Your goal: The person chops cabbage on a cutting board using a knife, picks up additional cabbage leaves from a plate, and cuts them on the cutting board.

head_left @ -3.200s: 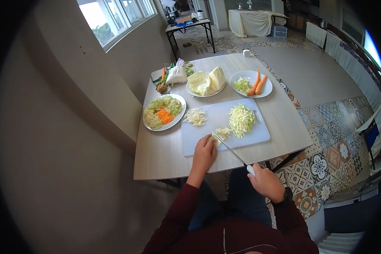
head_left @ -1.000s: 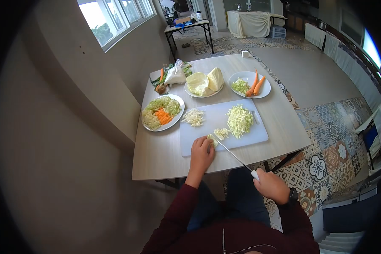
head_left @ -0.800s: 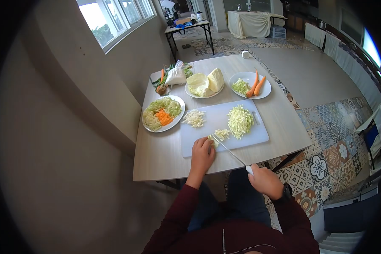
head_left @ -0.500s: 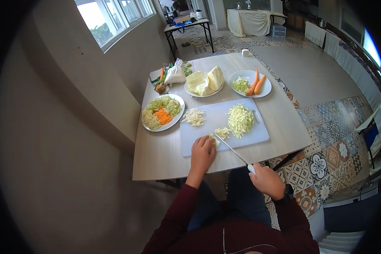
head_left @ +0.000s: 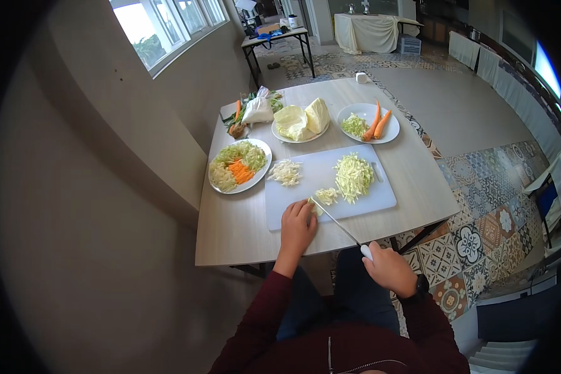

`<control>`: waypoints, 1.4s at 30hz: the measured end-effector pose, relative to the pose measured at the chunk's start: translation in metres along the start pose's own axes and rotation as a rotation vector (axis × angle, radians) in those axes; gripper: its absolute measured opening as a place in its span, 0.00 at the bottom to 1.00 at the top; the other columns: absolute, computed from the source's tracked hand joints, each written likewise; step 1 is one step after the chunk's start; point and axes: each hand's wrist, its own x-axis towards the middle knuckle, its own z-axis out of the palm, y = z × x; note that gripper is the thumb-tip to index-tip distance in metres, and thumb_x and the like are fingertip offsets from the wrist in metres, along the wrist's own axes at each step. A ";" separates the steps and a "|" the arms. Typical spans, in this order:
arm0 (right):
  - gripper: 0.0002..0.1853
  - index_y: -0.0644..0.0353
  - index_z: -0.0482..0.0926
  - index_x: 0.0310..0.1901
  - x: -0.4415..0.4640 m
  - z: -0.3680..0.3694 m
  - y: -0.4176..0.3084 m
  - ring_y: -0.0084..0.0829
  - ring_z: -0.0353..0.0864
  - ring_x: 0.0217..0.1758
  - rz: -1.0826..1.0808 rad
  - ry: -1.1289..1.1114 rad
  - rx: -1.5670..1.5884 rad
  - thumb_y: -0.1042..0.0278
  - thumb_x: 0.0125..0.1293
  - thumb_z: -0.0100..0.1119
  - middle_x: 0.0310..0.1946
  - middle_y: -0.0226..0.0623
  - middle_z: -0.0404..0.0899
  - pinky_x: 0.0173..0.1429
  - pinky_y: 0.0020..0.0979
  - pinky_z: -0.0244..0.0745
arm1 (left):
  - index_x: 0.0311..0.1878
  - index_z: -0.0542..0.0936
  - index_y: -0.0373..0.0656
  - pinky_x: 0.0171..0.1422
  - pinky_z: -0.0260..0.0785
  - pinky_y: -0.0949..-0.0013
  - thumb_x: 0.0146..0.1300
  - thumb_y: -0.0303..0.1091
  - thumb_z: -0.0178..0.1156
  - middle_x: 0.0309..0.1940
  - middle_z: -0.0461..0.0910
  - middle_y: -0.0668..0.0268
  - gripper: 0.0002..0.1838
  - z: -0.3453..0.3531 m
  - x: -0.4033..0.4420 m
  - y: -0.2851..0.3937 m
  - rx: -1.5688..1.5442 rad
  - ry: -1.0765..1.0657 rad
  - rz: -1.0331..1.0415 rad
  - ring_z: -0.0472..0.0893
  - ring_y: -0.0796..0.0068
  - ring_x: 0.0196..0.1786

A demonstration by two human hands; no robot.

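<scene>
My left hand (head_left: 299,225) presses a small piece of cabbage (head_left: 318,210) onto the white cutting board (head_left: 293,208), near its front edge. My right hand (head_left: 391,268) grips the white handle of a knife (head_left: 338,223); the blade's tip end lies at the cabbage beside my left fingertips. Just beyond the blade is a small heap of cut cabbage (head_left: 326,196). A larger heap of shredded cabbage (head_left: 354,178) sits on the board's right part, and pale shreds (head_left: 285,172) lie at its left edge.
Left of the board stands a plate of shredded vegetables (head_left: 267,163). Behind it are a plate with cabbage leaves (head_left: 306,124), a plate with two carrots (head_left: 393,129), a white plastic bag (head_left: 258,111) with vegetables, and a small white object (head_left: 361,78) at the far edge.
My right hand and the knife have shifted slightly left and back toward my body since half a second ago. My left hand remains at the cabbage piece in nearly the same place.
</scene>
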 end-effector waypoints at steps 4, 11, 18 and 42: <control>0.16 0.67 0.70 0.42 -0.001 0.006 -0.001 0.61 0.82 0.34 0.008 -0.012 0.004 0.59 0.70 0.54 0.28 0.59 0.81 0.39 0.57 0.77 | 0.48 0.82 0.39 0.63 0.68 0.55 0.58 0.28 0.63 0.51 0.81 0.57 0.14 0.000 0.000 0.000 0.002 0.001 0.000 0.77 0.54 0.57; 0.15 0.68 0.68 0.41 -0.003 0.011 -0.009 0.62 0.83 0.33 0.036 -0.038 0.023 0.61 0.71 0.52 0.27 0.61 0.81 0.38 0.57 0.78 | 0.48 0.82 0.40 0.63 0.68 0.55 0.58 0.28 0.63 0.51 0.81 0.56 0.14 -0.002 0.000 0.001 0.002 0.001 0.004 0.77 0.54 0.57; 0.14 0.69 0.67 0.41 -0.004 0.008 -0.013 0.62 0.83 0.33 0.041 -0.079 0.047 0.63 0.72 0.51 0.27 0.63 0.81 0.38 0.56 0.78 | 0.49 0.82 0.41 0.63 0.68 0.55 0.58 0.28 0.63 0.51 0.81 0.56 0.14 -0.001 0.000 0.001 0.009 -0.007 -0.004 0.77 0.54 0.57; 0.13 0.71 0.67 0.43 0.040 0.024 -0.009 0.63 0.82 0.36 -0.034 -0.070 0.066 0.66 0.71 0.47 0.29 0.65 0.80 0.41 0.57 0.78 | 0.48 0.82 0.40 0.62 0.68 0.54 0.57 0.29 0.63 0.51 0.80 0.57 0.15 0.000 0.000 0.000 0.005 -0.005 -0.005 0.77 0.54 0.57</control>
